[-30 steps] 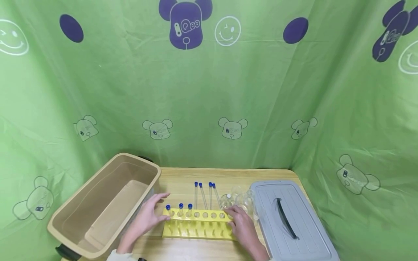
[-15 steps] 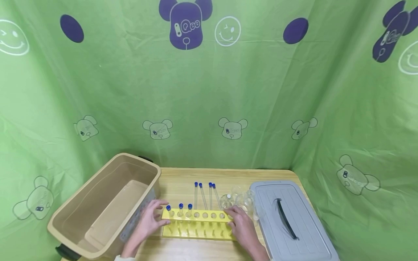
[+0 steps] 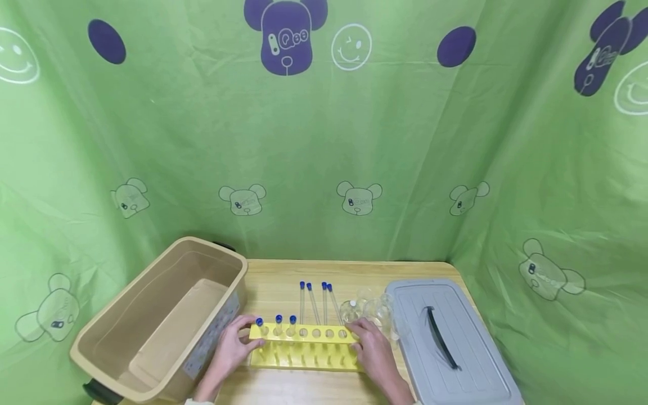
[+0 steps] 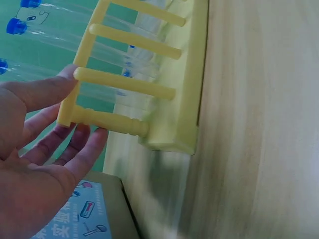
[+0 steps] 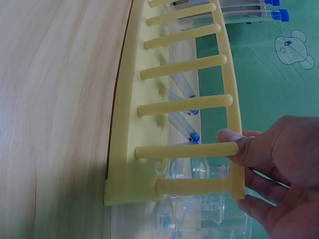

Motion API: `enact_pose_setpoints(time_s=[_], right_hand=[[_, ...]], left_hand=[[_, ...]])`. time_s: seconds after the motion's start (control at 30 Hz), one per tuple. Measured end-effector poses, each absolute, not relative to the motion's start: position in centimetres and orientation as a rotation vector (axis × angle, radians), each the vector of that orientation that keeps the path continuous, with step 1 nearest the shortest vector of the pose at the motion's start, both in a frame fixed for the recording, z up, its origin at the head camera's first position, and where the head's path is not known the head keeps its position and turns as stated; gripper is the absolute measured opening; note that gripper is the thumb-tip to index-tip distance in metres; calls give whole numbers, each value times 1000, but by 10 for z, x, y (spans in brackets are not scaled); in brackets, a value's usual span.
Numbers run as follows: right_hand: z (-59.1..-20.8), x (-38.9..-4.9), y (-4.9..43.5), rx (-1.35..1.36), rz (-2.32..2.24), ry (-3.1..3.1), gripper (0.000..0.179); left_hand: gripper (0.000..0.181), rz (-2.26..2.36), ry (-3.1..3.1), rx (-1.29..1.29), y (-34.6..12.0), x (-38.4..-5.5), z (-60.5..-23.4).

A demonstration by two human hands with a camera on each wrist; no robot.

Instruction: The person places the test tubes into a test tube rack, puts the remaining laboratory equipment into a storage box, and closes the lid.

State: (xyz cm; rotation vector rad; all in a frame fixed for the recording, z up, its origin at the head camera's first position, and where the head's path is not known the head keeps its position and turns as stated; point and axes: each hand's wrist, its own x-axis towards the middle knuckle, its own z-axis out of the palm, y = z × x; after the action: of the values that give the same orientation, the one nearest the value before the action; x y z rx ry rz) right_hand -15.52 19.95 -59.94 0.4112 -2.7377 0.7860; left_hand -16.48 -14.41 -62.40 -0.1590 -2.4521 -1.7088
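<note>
A yellow test tube rack [image 3: 275, 363] stands upright on the table between my two hands. My left hand [image 3: 233, 349] holds the left end of its top bar. In the left wrist view the thumb of that hand [image 4: 37, 164] lies on the front, with fingers around the back and end. My right hand [image 3: 377, 351] grips the other end; in the right wrist view, the thumb of this hand [image 5: 291, 154] presses near an end peg. Three test tubes with blue caps [image 3: 279, 319] sit in the leftmost holes. Other holes to their right hold no tubes.
Several loose blue-capped tubes [image 3: 324, 287] lie behind the rack. Clear glassware [image 3: 374, 308] clusters at the back right, close to my right hand. A deep tan bin [image 3: 228, 304] stands left, and a grey lid with a black handle [image 3: 420, 337] lies right.
My left hand has moved in from beside the rack's left end and closed around its top bar. The right hand keeps its hold, and the rack stays about where it was.
</note>
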Motion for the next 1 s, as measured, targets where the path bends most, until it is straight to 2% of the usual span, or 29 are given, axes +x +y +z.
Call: enact_pose_setpoints(time_s=[1.0], right_hand=[[-590, -153, 176, 478, 798, -2816, 50]], left_hand=[[48, -1780, -2398, -78, -169, -153, -628]])
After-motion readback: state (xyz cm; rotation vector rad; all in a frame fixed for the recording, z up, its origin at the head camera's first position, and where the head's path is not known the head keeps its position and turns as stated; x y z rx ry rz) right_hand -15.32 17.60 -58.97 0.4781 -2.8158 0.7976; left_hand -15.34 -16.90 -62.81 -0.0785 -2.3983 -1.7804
